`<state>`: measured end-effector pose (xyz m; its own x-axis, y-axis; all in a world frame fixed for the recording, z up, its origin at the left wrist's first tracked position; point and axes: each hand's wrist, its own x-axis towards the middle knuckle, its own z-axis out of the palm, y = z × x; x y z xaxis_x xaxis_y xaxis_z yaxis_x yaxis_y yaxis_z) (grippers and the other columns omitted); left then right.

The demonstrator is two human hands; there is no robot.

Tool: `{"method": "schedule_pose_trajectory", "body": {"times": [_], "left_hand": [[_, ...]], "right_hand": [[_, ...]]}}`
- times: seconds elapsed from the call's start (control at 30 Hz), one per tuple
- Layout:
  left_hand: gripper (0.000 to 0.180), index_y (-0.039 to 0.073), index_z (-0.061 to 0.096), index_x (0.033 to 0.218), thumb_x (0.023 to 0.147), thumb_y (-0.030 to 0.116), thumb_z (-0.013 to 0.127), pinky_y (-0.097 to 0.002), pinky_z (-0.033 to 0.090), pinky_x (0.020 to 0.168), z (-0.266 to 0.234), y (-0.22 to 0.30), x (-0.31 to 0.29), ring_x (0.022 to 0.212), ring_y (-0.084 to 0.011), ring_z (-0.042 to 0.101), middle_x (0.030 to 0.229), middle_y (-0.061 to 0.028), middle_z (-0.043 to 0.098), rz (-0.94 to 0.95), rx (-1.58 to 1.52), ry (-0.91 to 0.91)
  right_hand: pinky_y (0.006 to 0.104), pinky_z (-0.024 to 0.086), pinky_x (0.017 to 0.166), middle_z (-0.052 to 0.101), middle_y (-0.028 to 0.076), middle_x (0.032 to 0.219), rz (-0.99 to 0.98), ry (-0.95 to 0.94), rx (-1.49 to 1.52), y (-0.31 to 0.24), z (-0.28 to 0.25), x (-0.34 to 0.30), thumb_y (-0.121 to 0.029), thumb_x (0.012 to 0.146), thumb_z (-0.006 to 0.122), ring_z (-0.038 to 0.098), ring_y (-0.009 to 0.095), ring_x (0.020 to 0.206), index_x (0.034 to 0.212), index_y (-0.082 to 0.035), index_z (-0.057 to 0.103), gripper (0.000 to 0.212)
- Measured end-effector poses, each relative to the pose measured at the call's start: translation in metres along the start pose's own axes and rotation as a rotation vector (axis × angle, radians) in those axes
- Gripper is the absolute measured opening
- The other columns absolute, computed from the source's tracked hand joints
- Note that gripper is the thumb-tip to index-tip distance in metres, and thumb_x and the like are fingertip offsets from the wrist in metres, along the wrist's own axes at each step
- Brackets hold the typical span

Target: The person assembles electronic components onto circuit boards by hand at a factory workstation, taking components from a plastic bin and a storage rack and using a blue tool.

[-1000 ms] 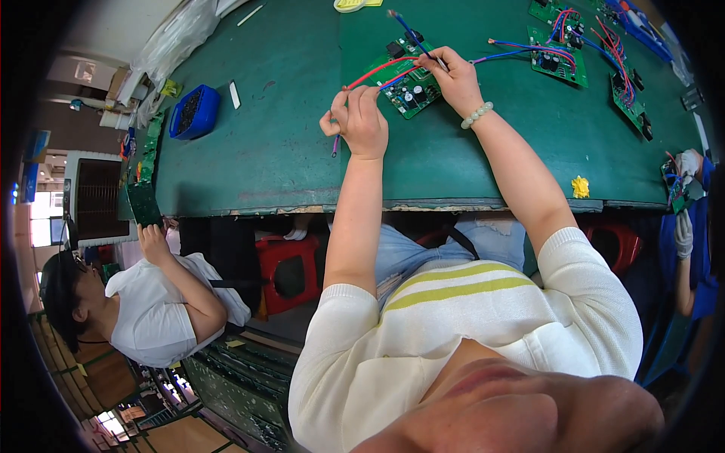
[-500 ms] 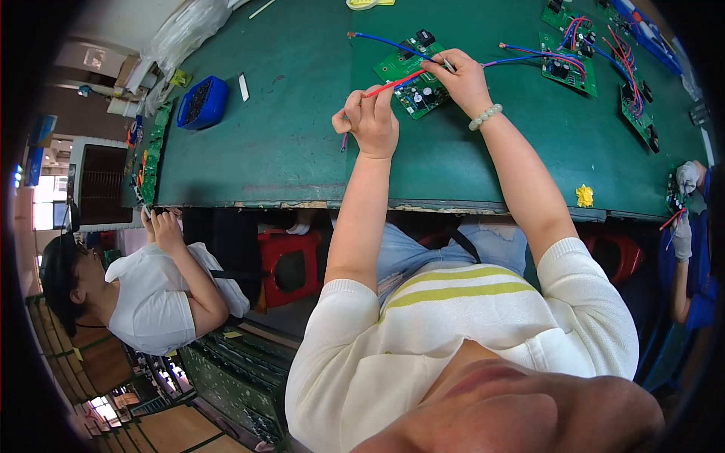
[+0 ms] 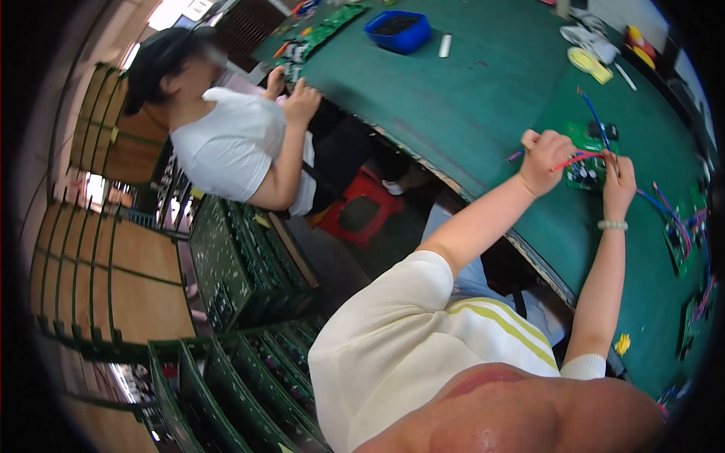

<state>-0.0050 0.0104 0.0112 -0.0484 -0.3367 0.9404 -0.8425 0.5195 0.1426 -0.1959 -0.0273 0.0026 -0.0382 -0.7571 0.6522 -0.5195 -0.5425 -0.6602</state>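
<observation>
My left hand (image 3: 545, 162) is closed on a red wire (image 3: 580, 158), and a purple wire end (image 3: 514, 157) sticks out on its far side. My right hand (image 3: 620, 181) pinches the other end of the red wire; a bracelet of pale beads is on that wrist. Under and behind both hands lies a green circuit board (image 3: 580, 136) with black and silver components, partly covered by the fingers. A blue wire (image 3: 594, 113) with a bare copper tip rises from near my right fingers. Another blue wire (image 3: 651, 198) runs off to the right.
More wired circuit boards (image 3: 680, 234) lie along the right of the green table (image 3: 483, 98). A blue tub (image 3: 398, 34) of small dark parts and a white strip (image 3: 445, 45) are farther back. To the left, a person (image 3: 234, 143) works beside a red stool (image 3: 359, 208) and green racks (image 3: 234, 264).
My view has swung to the left, so the table and hands now appear farther right. Both hands still hold the red wire over the same board.
</observation>
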Motion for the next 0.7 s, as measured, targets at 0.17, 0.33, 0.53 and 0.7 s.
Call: {"method": "schedule_pose_trajectory", "body": {"times": [0.17,0.33,0.53,0.7], "left_hand": [[0.013,0.016,0.06,0.08,0.069,0.009,0.06,-0.0373,0.027,0.077,-0.009,-0.001,-0.004,0.081,-0.0143,0.054,0.084,0.0034,0.059,-0.011,-0.009,0.008],[0.007,0.016,0.058,0.078,0.072,0.014,0.056,-0.0387,0.028,0.081,0.007,0.004,-0.003,0.08,-0.0152,0.053,0.082,0.002,0.056,0.013,-0.057,0.04],[0.011,0.01,0.057,0.08,0.07,0.013,0.057,-0.0331,0.041,0.069,0.014,0.001,-0.007,0.073,-0.0194,0.053,0.08,-0.004,0.054,0.161,-0.115,0.016],[0.013,0.01,0.056,0.081,0.069,0.016,0.058,-0.0327,0.04,0.067,0.02,0.001,-0.01,0.072,-0.0197,0.053,0.08,-0.0032,0.053,0.128,-0.131,0.001]], "right_hand": [[0.021,0.04,0.067,0.058,0.003,0.083,0.055,-0.027,0.226,-0.001,0.01,-0.002,-0.01,0.09,0.059,0.049,0.009,0.07,0.091,0.002,0.064,0.013],[0.0248,0.042,0.09,0.062,0.007,0.108,0.243,-0.034,0.448,0.035,0.004,0.003,-0.013,0.096,0.05,0.054,0.011,0.101,0.114,0.004,0.056,0.026],[0.0234,0.042,0.084,0.062,0.005,0.101,0.168,-0.143,0.327,0.045,0.008,0.0,-0.02,0.096,0.051,0.054,0.01,0.093,0.102,0.003,0.058,0.024],[0.0237,0.043,0.08,0.063,0.006,0.096,0.179,-0.153,0.189,0.034,0.003,0.003,-0.021,0.095,0.053,0.055,0.011,0.09,0.098,0.003,0.06,0.024]]}}
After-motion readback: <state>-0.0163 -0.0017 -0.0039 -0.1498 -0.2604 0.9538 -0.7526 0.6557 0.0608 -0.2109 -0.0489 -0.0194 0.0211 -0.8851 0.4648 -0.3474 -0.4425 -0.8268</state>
